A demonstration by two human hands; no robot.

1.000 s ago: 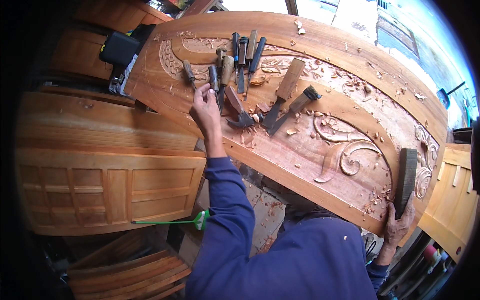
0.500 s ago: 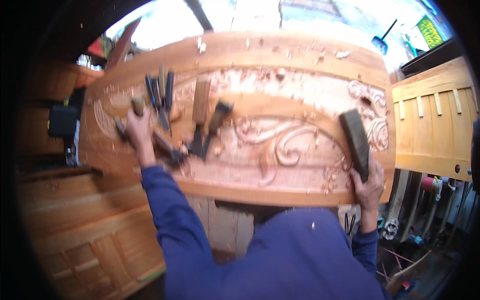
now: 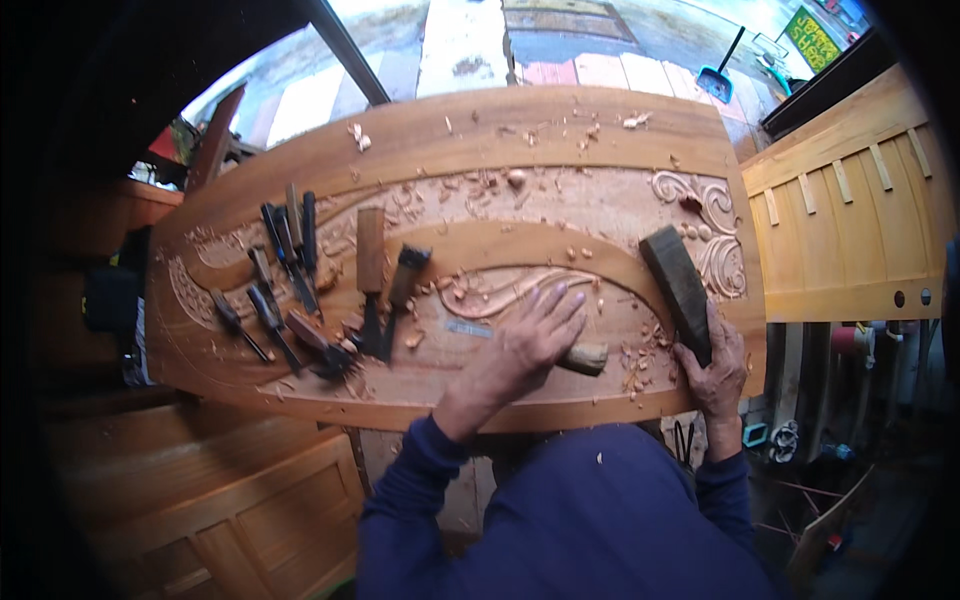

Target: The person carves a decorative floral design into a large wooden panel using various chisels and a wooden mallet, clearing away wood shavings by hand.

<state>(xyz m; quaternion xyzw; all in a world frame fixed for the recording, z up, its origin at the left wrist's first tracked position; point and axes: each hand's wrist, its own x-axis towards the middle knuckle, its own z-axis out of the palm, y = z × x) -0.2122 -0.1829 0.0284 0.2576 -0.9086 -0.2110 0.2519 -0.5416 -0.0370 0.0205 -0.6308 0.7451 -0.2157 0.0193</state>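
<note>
The carved wooden panel [image 3: 560,150] now lies nearly level across the view; a second ago it sat tilted, with its scrollwork at the right edge. The panel itself does not appear to have moved, so this is a shift of the camera.

The left hand [image 3: 520,345] has left the row of chisels [image 3: 290,240] at the panel's left end. It now rests mid-panel with fingers spread flat over a wooden-handled chisel [image 3: 582,358], whose light handle end protrudes to the right of the palm. Judged from this, a tool has been chosen and carried to the leaf relief [image 3: 510,290], so cutting is likely about to resume here.

The right hand [image 3: 715,360] is closed around the lower end of the dark wooden mallet [image 3: 678,285], head raised at the panel's right end, as half a second ago.

Not determinable:
- The chisel blade lies under the left hand; its tip contact is hidden.
- A thin grey strip [image 3: 468,328] left of that hand is too small to identify.
- Wood chips [image 3: 640,365] obscure the carving near the front edge.
</note>
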